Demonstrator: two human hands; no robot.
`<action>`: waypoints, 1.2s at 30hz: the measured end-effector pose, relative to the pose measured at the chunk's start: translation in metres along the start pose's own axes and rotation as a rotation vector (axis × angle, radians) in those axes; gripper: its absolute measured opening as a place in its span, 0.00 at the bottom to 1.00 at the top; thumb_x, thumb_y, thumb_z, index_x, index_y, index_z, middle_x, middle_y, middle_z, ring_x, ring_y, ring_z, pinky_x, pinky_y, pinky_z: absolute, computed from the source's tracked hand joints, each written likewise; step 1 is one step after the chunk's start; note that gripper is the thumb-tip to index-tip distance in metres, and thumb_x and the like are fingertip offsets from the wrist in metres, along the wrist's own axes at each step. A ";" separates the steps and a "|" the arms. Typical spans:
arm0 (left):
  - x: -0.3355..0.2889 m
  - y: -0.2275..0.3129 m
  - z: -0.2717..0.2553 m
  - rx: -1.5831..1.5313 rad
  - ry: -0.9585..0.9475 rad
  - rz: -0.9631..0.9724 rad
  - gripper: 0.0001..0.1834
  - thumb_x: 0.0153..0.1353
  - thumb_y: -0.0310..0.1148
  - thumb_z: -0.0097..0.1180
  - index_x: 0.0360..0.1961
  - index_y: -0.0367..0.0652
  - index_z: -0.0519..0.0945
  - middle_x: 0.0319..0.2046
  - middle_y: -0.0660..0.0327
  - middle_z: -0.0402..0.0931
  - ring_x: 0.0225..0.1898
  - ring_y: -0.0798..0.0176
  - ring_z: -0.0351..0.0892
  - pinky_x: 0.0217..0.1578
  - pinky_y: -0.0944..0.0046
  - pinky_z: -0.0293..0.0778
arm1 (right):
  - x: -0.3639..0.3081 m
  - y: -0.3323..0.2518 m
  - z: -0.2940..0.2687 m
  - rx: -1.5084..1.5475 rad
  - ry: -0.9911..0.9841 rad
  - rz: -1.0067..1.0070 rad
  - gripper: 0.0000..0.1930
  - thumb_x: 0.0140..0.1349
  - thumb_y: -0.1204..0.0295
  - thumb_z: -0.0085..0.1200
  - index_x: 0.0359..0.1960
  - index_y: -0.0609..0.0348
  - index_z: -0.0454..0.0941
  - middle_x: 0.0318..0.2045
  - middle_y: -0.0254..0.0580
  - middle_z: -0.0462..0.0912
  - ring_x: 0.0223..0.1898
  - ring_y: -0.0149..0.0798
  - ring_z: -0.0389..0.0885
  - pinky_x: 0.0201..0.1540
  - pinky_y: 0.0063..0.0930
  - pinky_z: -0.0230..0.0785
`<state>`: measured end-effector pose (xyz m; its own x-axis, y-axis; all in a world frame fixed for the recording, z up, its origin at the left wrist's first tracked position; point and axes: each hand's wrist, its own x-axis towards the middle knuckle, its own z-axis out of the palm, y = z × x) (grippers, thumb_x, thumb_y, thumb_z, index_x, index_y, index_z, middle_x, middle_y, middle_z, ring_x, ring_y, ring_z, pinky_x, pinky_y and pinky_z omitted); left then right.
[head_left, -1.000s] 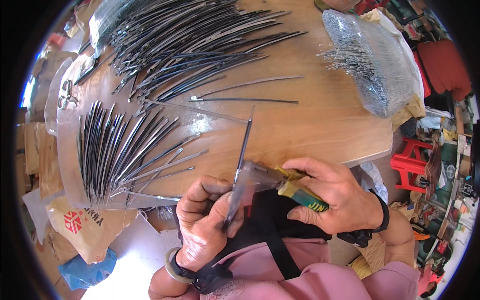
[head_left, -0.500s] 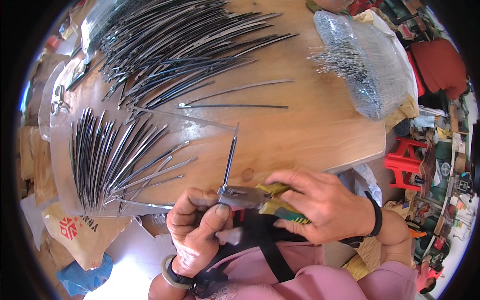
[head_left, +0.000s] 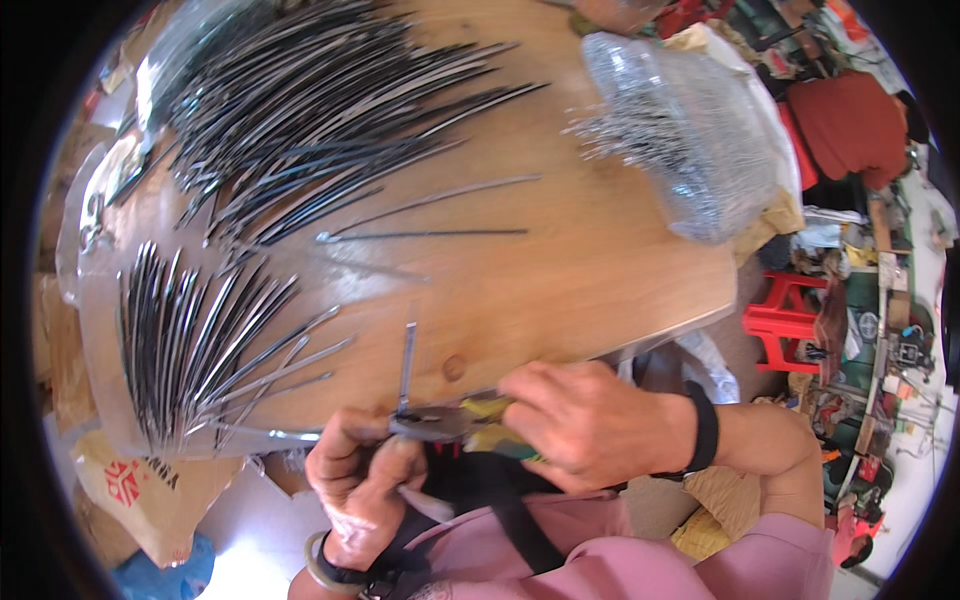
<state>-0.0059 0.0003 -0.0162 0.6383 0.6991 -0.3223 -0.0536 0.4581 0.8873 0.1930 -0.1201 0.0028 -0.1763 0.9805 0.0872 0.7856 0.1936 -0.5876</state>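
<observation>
My right hand point(head_left: 595, 425) is wrapped round the handles of pliers point(head_left: 445, 423) with yellow-and-green grips. Their grey jaws meet a narrow dark strip point(head_left: 408, 365), which stands up from them over the table's near edge. My left hand point(head_left: 362, 475) is closed at the jaw tips, pinching the strip's lower end between thumb and fingers. A pale flat piece point(head_left: 428, 503) sticks out below that thumb. The strip's upper end is blurred. Left of my hands lies a fanned bunch of similar strips point(head_left: 190, 350); farther off is a bigger heap of dark strips point(head_left: 300, 120).
Two loose strips point(head_left: 430, 233) lie mid-table on the wooden top point(head_left: 600, 270). A plastic-wrapped bundle of thin wires point(head_left: 720, 140) rests at the far right. A red stool point(head_left: 785, 315) stands beyond the right edge; a brown paper bag point(head_left: 140, 500) is at lower left.
The whole view has shifted, so table and hands appear farther left and lower. The held strip is more upright and shows shorter above the pliers. Both hands keep their grips.
</observation>
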 end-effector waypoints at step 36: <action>0.157 0.076 -0.010 1.567 -0.408 0.792 0.05 0.52 0.19 0.58 0.32 0.33 0.78 0.30 0.52 0.69 0.38 0.47 0.72 0.39 0.54 0.70 | 0.002 0.034 -0.119 0.065 1.159 0.257 0.04 0.59 0.79 0.56 0.35 0.63 0.76 0.49 0.48 0.77 0.44 0.38 0.76 0.48 0.30 0.69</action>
<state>0.0824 0.1501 -0.0021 0.9665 0.1951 0.1666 0.1372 -0.9419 0.3067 0.2899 -0.1076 0.0789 0.6498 0.4442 0.6168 0.6820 0.0176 -0.7311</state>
